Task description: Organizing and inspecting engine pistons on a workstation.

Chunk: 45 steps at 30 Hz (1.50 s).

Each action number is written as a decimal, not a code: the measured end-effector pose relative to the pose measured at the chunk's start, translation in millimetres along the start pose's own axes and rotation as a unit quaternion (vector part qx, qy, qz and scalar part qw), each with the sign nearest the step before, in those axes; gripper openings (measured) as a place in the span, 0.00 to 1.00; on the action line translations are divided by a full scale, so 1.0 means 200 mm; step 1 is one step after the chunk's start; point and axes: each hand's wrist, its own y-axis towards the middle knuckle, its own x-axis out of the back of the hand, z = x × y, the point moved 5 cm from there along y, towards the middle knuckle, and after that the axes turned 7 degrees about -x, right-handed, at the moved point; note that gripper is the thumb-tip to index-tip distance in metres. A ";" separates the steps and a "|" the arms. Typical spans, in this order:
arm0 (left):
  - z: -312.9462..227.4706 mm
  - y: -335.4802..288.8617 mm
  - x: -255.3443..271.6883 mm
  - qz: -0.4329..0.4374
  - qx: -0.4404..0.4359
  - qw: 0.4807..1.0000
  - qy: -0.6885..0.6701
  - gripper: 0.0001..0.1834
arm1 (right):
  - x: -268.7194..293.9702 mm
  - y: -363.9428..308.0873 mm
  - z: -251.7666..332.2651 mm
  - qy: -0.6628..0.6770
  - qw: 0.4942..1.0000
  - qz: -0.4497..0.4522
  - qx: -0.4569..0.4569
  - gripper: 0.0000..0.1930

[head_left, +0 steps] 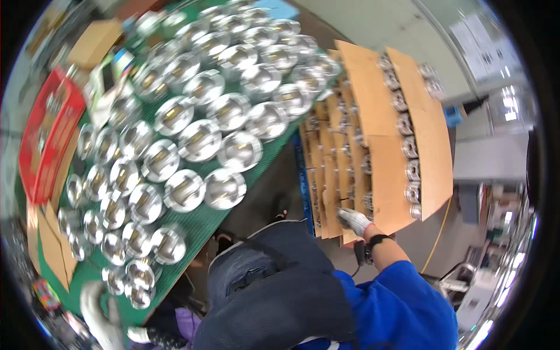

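Note:
My right hand (pixel 354 221), in a white glove with a black band at the wrist, reaches to the near edge of a stack of cardboard sheets (pixel 391 169). Its fingers stretch out against the sheets; no part shows in them. Metal pistons (pixel 410 147) stand in rows between the layers. At the lower left is my left hand (pixel 99 312), gloved and blurred, thumb apart from the fingers, with nothing visible in it. It is over the green table (pixel 192 224), beside the nearest of many shiny pistons (pixel 224 188) set out there.
A co-worker's gloved hand (pixel 139 334) with a patterned sleeve shows close to my left hand. A red crate (pixel 52 140) and a cardboard box (pixel 94 44) stand along the table's far left side. The stack rests by a blue pallet edge (pixel 303 186). A yellow cable (pixel 437 239) crosses the floor.

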 end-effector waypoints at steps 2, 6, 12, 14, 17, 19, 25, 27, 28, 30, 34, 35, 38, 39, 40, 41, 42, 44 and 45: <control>-0.38 0.16 -0.12 -0.008 -0.079 0.997 0.014 0.16 | 0.14 0.09 0.05 -0.027 0.997 -0.012 0.071 0.24; -1.10 0.52 -0.29 0.027 -0.154 0.985 -0.067 0.13 | 0.39 -0.07 0.24 0.072 0.988 -0.028 0.133 0.26; -2.10 0.99 -0.70 0.075 -0.447 0.891 -0.034 0.15 | 0.91 -0.07 -0.14 0.035 0.976 -0.171 0.129 0.26; -2.41 1.10 -0.80 0.120 -0.538 0.833 -0.043 0.16 | 1.04 -0.09 -0.19 0.012 0.967 -0.224 0.122 0.26; -2.86 1.20 -0.98 0.164 -0.658 0.732 -0.070 0.15 | 1.23 -0.11 -0.18 -0.014 0.950 -0.275 0.150 0.25; -3.11 1.26 -1.10 0.201 -0.701 0.679 -0.090 0.14 | 1.39 -0.12 -0.13 -0.013 0.939 -0.305 0.159 0.25; -3.54 1.54 -1.50 0.285 -0.759 0.586 -0.017 0.13 | 1.92 -0.14 0.16 0.062 0.884 -0.428 0.180 0.24; -3.65 1.70 -1.60 0.310 -0.756 0.576 0.019 0.14 | 2.08 -0.07 0.25 0.073 0.891 -0.432 0.118 0.25; -3.69 1.80 -1.65 0.313 -0.752 0.580 0.033 0.15 | 2.15 0.01 0.28 0.072 0.883 -0.453 0.100 0.25; -3.78 1.99 -1.76 0.319 -0.746 0.582 0.058 0.15 | 2.30 0.17 0.31 0.074 0.877 -0.470 0.072 0.26; -4.00 2.37 -1.84 0.330 -0.725 0.593 0.121 0.18 | 2.61 0.44 0.39 0.034 0.844 -0.536 0.003 0.27; -4.07 2.44 -1.89 0.326 -0.723 0.594 0.135 0.18 | 2.68 0.50 0.39 0.003 0.835 -0.550 -0.029 0.28; -4.25 2.63 -2.06 0.336 -0.704 0.600 0.178 0.20 | 2.89 0.64 0.43 -0.082 0.810 -0.576 -0.078 0.30; -4.32 2.68 -2.10 0.320 -0.709 0.601 0.183 0.20 | 2.93 0.67 0.45 -0.077 0.812 -0.573 -0.078 0.30; -4.38 2.71 -2.16 0.316 -0.717 0.593 0.186 0.21 | 2.96 0.68 0.47 -0.090 0.803 -0.582 -0.087 0.31; -4.45 2.74 -2.20 0.316 -0.717 0.591 0.191 0.21 | 2.98 0.71 0.48 -0.102 0.794 -0.591 -0.095 0.31; -4.54 2.76 -2.23 0.290 -0.731 0.593 0.174 0.22 | 3.00 0.73 0.48 -0.117 0.781 -0.608 -0.084 0.32; -4.76 2.82 -2.29 0.262 -0.739 0.603 0.145 0.26 | 3.01 0.78 0.47 -0.109 0.773 -0.621 -0.070 0.32; -4.89 2.83 -2.31 0.261 -0.742 0.601 0.144 0.26 | 3.01 0.77 0.47 -0.107 0.763 -0.635 -0.054 0.32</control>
